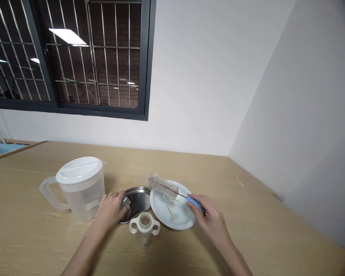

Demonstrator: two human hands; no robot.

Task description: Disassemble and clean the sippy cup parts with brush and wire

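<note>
My right hand is closed round the blue handle of a bottle brush. The brush's pale bristles point left, above a white plate with small translucent pieces lying on it. My left hand has its fingers curled about a small clear, cup-like piece at the left side of a round metal tray. Most of that piece is hidden by the fingers. Between my hands, nearer to me, a clear baby bottle with two cream handles stands upright without a lid.
A translucent pitcher with a white lid stands just left of my left hand. A thin pale strip lies on the wooden table to the right. Behind the table are a white wall and a barred window.
</note>
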